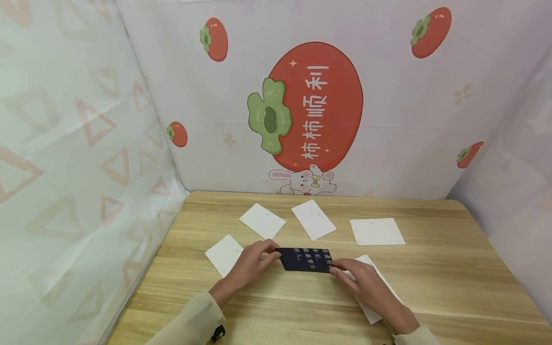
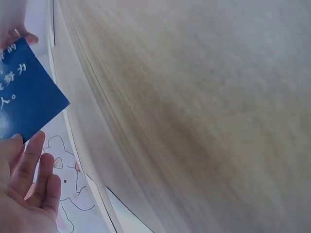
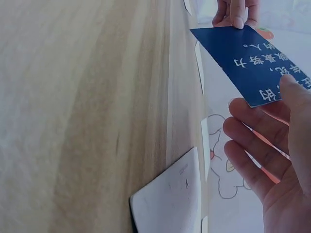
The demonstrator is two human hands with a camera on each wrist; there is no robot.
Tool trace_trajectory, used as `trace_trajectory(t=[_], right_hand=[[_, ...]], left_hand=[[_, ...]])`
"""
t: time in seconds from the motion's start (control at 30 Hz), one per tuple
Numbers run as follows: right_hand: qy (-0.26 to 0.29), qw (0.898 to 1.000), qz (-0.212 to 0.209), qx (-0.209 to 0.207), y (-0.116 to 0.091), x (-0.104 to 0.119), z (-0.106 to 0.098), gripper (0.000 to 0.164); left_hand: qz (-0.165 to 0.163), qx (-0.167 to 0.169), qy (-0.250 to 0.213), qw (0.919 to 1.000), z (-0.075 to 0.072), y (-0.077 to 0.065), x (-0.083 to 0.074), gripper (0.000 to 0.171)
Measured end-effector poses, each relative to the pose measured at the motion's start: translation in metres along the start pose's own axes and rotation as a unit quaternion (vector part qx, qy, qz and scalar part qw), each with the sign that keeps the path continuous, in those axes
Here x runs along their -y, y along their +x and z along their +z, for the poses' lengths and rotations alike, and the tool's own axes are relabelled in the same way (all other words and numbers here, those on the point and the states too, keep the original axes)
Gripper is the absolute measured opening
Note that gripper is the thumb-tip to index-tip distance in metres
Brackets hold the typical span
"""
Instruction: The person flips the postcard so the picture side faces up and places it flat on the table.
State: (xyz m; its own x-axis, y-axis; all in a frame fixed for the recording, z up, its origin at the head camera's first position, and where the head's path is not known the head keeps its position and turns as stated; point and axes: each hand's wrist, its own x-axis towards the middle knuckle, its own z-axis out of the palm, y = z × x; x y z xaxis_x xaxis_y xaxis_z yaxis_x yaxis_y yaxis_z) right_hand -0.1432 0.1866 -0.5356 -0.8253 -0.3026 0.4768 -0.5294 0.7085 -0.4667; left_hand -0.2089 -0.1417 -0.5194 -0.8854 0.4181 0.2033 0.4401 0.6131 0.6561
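Observation:
A dark blue card [image 1: 305,259] printed with white Chinese characters is held up over the table between both hands. My left hand [image 1: 252,262] pinches its left end between thumb and fingers. At the other end, the right hand [image 1: 364,281] grips the edge the same way. From the left wrist, the blue card [image 2: 29,92] shows a corner pointing out past the left hand [image 2: 29,189]. In the right wrist view the card [image 3: 248,60] spans from the far hand to the right hand [image 3: 272,141], whose thumb lies on the printed face.
White cards lie spread on the wooden table [image 1: 293,311]: one at left [image 1: 224,254], two at the back, one [image 1: 377,232] at back right, and one [image 1: 368,314] partly under the right forearm. A printed cloth [image 1: 388,143] hangs behind the table.

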Motion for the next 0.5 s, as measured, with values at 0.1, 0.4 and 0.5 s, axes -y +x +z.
trace_trajectory(t=[0.1, 0.4, 0.5], right_hand=[[-0.002, 1.0, 0.0, -0.007, 0.0017, 0.0016, 0.001, 0.013], [-0.024, 0.999, 0.033, -0.016, 0.0074, 0.0059, 0.0049, 0.039], [-0.027, 0.998, 0.051, -0.016, 0.0089, 0.0068, 0.0064, 0.045]], left_hand=[[-0.008, 0.002, -0.004, 1.0, 0.0004, -0.0002, -0.0008, 0.009], [-0.024, 0.014, -0.024, 0.9993, 0.0013, -0.0025, -0.0011, 0.014], [-0.03, 0.016, -0.031, 0.999, 0.0015, -0.0032, -0.0004, 0.016]])
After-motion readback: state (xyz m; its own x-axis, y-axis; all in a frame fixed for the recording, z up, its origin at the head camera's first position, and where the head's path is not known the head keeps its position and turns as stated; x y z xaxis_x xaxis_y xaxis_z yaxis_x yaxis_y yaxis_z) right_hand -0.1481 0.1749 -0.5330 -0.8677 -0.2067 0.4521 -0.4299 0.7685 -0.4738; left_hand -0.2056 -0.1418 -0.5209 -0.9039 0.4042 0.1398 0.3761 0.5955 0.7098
